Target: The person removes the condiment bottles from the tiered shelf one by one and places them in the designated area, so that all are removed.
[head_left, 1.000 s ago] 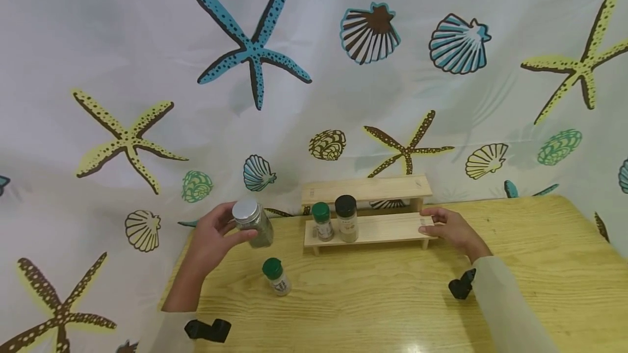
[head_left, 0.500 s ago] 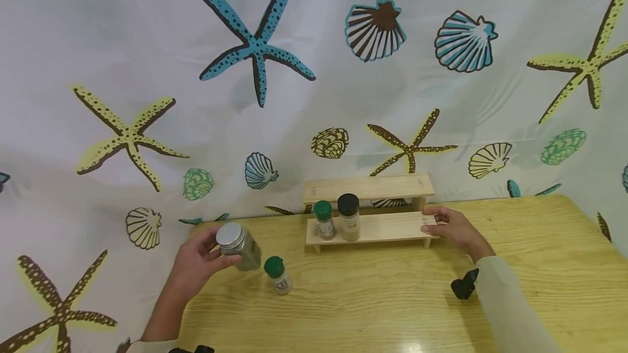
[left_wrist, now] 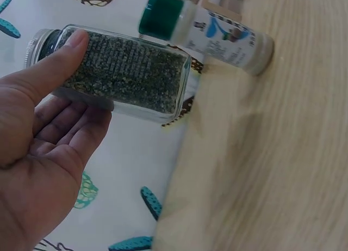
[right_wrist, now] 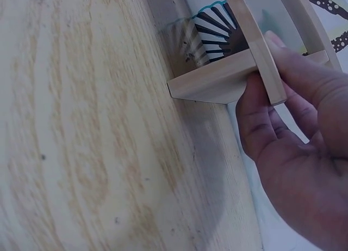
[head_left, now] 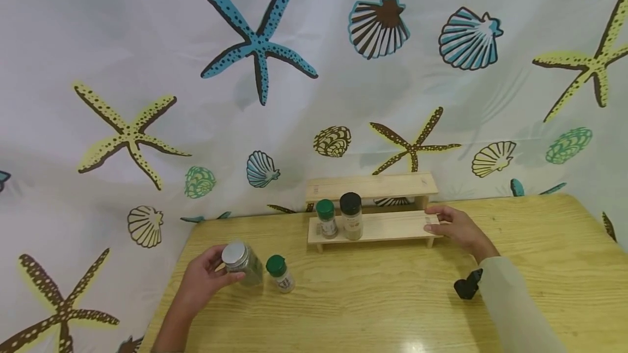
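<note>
My left hand (head_left: 203, 282) grips a glass spice jar (left_wrist: 128, 71) with a silver lid, filled with dark green flakes. In the left wrist view its base is clear of the wooden surface. Just right of it a small green-capped spice bottle (head_left: 281, 274) stands on the table. My right hand (head_left: 458, 229) pinches the right end of the lower shelf of a two-tier wooden rack (head_left: 392, 225), thumb on top and fingers beneath. On that shelf's left part stand another green-capped bottle (head_left: 326, 219) and a taller black-capped bottle (head_left: 351, 217).
The rack's upper shelf (head_left: 373, 186) stands behind the lower one, close to a hanging cloth (head_left: 314, 70) printed with starfish and shells. A light wooden table (head_left: 363, 298) spreads below, its right corner near the cloth. A black wrist mount (head_left: 468, 285) sits at the right sleeve.
My left hand has brought the silver-lidded jar down and slightly left, then close beside the loose green-capped bottle. My right hand keeps its hold on the rack. The head view has shifted slightly.
</note>
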{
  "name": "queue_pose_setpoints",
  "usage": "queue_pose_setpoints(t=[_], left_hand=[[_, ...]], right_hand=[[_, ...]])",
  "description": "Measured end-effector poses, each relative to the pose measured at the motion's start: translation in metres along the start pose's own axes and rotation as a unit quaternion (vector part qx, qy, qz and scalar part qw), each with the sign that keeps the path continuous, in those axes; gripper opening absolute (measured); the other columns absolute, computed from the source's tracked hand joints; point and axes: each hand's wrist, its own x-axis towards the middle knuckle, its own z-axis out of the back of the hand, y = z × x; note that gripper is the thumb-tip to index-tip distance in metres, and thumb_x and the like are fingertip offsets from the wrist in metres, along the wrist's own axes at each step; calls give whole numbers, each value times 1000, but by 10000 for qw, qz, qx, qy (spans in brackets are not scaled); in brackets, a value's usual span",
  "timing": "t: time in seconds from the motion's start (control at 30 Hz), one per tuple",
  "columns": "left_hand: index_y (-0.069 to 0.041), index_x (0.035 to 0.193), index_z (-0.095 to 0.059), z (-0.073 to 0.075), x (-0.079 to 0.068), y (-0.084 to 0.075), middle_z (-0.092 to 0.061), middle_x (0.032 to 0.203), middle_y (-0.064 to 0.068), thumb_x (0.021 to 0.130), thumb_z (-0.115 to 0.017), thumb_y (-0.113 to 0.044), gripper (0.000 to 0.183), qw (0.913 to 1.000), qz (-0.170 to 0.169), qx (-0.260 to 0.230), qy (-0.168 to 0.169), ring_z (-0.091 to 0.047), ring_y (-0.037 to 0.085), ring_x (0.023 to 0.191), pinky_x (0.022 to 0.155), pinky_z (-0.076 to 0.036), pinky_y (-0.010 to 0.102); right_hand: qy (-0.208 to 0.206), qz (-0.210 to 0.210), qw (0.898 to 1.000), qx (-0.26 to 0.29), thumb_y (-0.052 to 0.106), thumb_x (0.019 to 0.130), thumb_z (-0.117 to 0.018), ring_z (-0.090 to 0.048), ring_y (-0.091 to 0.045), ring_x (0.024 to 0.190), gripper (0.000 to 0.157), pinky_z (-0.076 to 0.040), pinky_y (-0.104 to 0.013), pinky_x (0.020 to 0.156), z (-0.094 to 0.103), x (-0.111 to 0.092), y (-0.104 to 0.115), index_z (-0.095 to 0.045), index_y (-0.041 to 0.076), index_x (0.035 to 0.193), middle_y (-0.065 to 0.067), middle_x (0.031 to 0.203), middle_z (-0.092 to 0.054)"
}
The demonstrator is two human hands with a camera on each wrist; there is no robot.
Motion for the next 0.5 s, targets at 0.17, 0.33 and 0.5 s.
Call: queue_pose_setpoints(t=[0.17,0.33,0.5], left_hand=[[0,132,-48,-4,2,12,-50,136,16,75,-80,-13,67,9993,373,-86,52,-51,-14,105,96,-51,20],[0,132,-48,-8,2,20,-50,137,17,75,-80,-13,66,9983,575,-99,43,-50,-14,105,98,-50,23],[-3,131,-49,-13,2,27,-51,136,14,74,-81,-14,67,9977,664,-66,82,-51,-8,109,99,-50,24]], right_hand=[[-16,-7,10000,19,30,89,-67,-29,-39,132,62,-46,-43,96,0,1,0,-42,1,138,-25,145,-32],[-21,-18,10000,76,28,89,-67,-32,-37,129,60,-47,-38,92,0,3,-2,-43,2,138,-24,143,-34],[-47,-50,9999,101,30,88,-68,-34,-35,127,62,-48,-35,90,0,4,-5,-43,2,138,-23,142,-35]])
